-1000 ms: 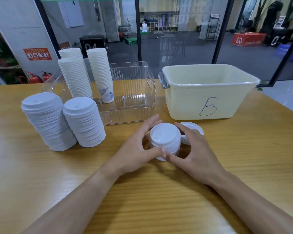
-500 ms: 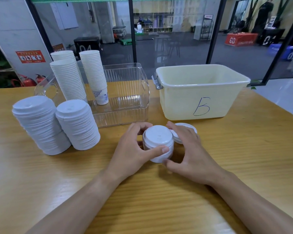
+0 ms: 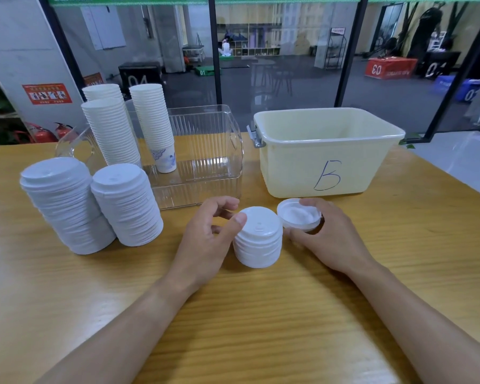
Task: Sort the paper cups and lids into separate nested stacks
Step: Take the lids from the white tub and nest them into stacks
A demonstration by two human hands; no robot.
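The short nested stack of white plastic lids (image 3: 257, 237) stands upright on the wooden worktop (image 3: 261, 314), its axis vertical, between the two hands. Just to its right, and touching or nearly touching it, lies a single white plastic lid turned hollow side up (image 3: 299, 214), slightly tilted. That loose lid is what the coming move turns on, in my judgement: it lies right of the stack and in the wrong orientation, so it would have to be flipped and carried a short way leftward onto the stack's top.

The right hand (image 3: 327, 239) is plainly the nearer one. Its fingers (image 3: 312, 202) curl over the far rim of the upturned lid while the thumb lies along the near side beneath it, so the hand grips the lid at its edge. The left hand (image 3: 208, 236) sits just left of the stack; its thumb tip rests on the stack's upper left rim, and the other fingers are loosely curled and apart from it, holding nothing, so it seems only to steady the stack.

Well to the left stand two taller stacks of white lids (image 3: 94, 206), and behind them three nested columns of white paper cups (image 3: 128, 126) at the clear ribbed plastic tray (image 3: 214, 162)
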